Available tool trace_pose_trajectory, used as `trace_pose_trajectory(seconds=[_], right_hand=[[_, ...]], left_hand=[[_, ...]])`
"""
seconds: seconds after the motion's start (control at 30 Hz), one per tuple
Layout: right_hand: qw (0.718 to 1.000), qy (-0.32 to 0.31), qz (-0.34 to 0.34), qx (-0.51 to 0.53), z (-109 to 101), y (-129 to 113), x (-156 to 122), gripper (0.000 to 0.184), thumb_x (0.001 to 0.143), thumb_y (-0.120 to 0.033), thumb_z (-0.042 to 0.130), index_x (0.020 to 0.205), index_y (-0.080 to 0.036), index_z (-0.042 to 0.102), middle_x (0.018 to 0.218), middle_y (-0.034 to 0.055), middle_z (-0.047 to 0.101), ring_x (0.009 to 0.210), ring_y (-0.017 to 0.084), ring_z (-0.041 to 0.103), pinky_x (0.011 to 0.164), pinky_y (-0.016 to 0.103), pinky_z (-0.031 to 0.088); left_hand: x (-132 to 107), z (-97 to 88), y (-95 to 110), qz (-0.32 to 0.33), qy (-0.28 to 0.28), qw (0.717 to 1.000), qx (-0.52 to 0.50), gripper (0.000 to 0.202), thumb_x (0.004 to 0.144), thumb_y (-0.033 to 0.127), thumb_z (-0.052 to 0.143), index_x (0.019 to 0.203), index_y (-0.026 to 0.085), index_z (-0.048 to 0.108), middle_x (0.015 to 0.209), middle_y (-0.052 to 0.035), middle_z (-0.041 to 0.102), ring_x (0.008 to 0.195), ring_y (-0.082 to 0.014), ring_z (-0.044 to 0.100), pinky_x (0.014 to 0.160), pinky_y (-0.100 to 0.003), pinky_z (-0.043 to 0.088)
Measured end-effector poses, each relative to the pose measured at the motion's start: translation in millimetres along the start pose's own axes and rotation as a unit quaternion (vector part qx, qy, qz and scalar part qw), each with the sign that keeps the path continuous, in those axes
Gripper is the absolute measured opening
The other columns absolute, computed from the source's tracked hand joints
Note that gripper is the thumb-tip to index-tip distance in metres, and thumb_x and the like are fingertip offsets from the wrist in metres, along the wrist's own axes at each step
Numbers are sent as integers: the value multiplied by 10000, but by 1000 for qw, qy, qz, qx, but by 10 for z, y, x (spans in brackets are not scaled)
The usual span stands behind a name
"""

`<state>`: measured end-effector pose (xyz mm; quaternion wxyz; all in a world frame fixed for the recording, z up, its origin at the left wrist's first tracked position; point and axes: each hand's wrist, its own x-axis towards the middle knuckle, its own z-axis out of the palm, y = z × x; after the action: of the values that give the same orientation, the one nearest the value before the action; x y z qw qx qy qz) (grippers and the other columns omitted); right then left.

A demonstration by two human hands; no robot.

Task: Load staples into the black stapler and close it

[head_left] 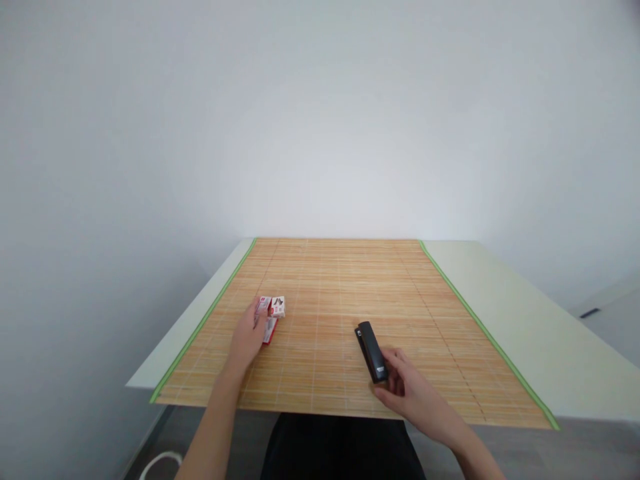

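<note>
A black stapler [372,352] lies slantwise on the bamboo mat, its near end toward me. Around that near end curl the fingers and thumb of my right hand [407,390], gripping it from the right. To the left, my left hand [247,337] is closed over a small cluster of red and white boxes. One white box [278,306] with a dark printed picture shows beyond the fingertips. Nearer to me, a red-edged box [269,330] sticks out beside the thumb. The hand hides part of the cluster, so its left side cannot be made out.
The bamboo mat [320,280] with green edging covers the middle of a white table [505,313] and reaches its front edge. A plain wall [330,133] stands behind the table. My dark-clothed lap [343,447] is below, and a white cable [163,457] lies on the floor at left.
</note>
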<state>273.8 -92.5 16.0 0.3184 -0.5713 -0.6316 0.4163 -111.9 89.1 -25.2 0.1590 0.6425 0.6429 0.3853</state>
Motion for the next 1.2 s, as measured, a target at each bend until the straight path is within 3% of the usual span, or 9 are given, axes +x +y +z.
trace_pose_trajectory(seconds=[0.1,0.2,0.3,0.43,0.6,0.73,1.0,1.2], right_hand=[[1000,13,-12,-5,151,-75,132,466,867,-243,621,1332,-283,600,1093,47,589,791,185,620,709,331,545],[994,67,-39,-71,429,-202,412,394,811,-207,687,1200,-269,669,1084,48,621,963,236,639,872,370,528],[986,91,-26,-134,763,-377,718,371,817,-274,742,1183,-261,687,1095,61,647,948,254,656,851,376,518],[977,85,-30,-194,1163,-626,1037,472,852,-404,753,1299,-285,659,1166,69,656,967,278,674,839,385,507],[971,80,-53,-218,1476,-799,1251,479,896,-485,717,1340,-325,637,1185,57,658,1094,300,643,873,389,499],[971,89,-70,-212,1570,-785,1303,489,899,-509,715,1347,-330,634,1191,55,669,1119,296,628,894,383,492],[967,87,-101,-219,1546,-734,1289,501,899,-525,716,1358,-345,630,1172,49,690,1127,298,621,901,380,491],[966,83,-87,-230,1569,-760,1291,530,905,-538,709,1387,-337,620,1152,56,696,1113,292,617,889,376,491]], left_hand=[[-86,83,21,-1,35,999,1,568,1064,472,395,1548,176,423,1562,-137,515,1445,-266,485,1232,-458,350],[-149,107,39,-13,86,996,8,538,1071,475,363,1515,191,473,1536,-130,543,1432,-278,498,1234,-475,347],[-167,97,30,-22,78,997,5,496,1069,470,356,1452,216,543,1477,-117,601,1371,-292,554,1195,-503,396],[-154,85,11,-14,63,998,-1,452,1059,439,379,1406,230,579,1435,-98,635,1340,-279,580,1181,-485,418],[-167,79,17,-8,60,998,-12,416,1043,394,403,1368,222,599,1395,-100,654,1305,-269,602,1162,-468,445],[-203,101,35,-17,68,997,-17,421,1036,370,405,1376,197,583,1334,-118,680,1239,-272,639,1119,-471,483],[-272,125,67,-28,83,996,-12,408,1021,329,414,1363,194,591,1352,-117,667,1266,-275,618,1137,-471,464],[-264,124,55,-32,85,996,1,416,1003,330,439,1359,182,594,1344,-126,668,1256,-284,612,1141,-494,446]])
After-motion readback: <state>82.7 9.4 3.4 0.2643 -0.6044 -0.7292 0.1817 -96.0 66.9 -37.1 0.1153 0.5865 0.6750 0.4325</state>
